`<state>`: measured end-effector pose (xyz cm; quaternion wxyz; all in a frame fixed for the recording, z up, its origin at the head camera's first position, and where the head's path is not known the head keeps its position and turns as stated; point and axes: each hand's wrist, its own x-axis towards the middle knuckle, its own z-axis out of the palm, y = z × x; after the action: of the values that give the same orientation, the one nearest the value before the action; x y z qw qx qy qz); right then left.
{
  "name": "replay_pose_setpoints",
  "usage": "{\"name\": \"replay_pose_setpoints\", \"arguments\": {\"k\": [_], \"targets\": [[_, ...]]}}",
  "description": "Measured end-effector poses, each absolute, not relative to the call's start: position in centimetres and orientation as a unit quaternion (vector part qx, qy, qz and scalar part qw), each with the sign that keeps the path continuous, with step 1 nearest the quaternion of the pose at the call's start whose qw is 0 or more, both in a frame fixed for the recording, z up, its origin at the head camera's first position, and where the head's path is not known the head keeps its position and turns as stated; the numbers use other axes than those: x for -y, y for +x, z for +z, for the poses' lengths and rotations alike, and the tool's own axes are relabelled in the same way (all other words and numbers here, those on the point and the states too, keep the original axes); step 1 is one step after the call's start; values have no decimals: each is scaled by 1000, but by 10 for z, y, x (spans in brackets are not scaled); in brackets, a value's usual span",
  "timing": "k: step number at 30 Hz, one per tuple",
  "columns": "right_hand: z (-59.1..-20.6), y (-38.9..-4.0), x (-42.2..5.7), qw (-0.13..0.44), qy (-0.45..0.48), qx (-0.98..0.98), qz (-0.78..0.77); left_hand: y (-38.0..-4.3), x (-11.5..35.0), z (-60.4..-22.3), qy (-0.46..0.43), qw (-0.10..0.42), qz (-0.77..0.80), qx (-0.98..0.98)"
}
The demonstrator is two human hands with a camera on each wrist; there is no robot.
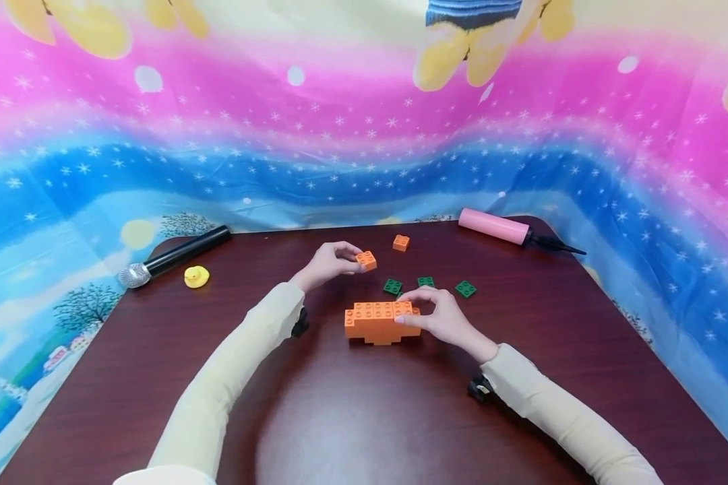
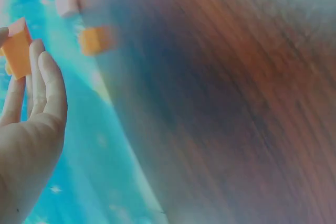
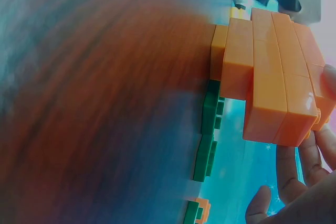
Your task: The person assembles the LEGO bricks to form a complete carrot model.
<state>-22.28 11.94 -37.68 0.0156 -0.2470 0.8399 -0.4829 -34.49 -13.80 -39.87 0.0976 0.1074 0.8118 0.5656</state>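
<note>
In the head view, my left hand [image 1: 332, 263] pinches an orange toy building brick [image 1: 367, 261] between thumb and fingers, above the table's far half. The left wrist view shows that same brick [image 2: 19, 51] at its left edge. My right hand [image 1: 443, 318] grips the right end of a structure of joined orange bricks [image 1: 373, 326], thumb in front and fingers behind. The structure is wide above and narrows in steps to a small base. From the right wrist, its stacked layers [image 3: 269, 77] show from the side, with the fingers at the upper layers.
A loose orange brick [image 1: 401, 243] lies farther back. Several flat green bricks, among them one at the right [image 1: 465, 289], lie behind the structure. A microphone [image 1: 176, 256] and yellow rubber duck [image 1: 197, 277] are at left; a pink hand pump [image 1: 494, 227] is at back right.
</note>
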Motion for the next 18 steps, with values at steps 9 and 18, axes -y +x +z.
{"name": "replay_pose_setpoints", "arguments": {"k": [9, 18], "targets": [[-407, -244, -126, 12, -243, -840, -485, -300, 134, -373, 228, 161, 527, -803], [-407, -244, -127, 11, -242, -839, -487, -276, 135, -364, 272, 167, 512, -797]]}}
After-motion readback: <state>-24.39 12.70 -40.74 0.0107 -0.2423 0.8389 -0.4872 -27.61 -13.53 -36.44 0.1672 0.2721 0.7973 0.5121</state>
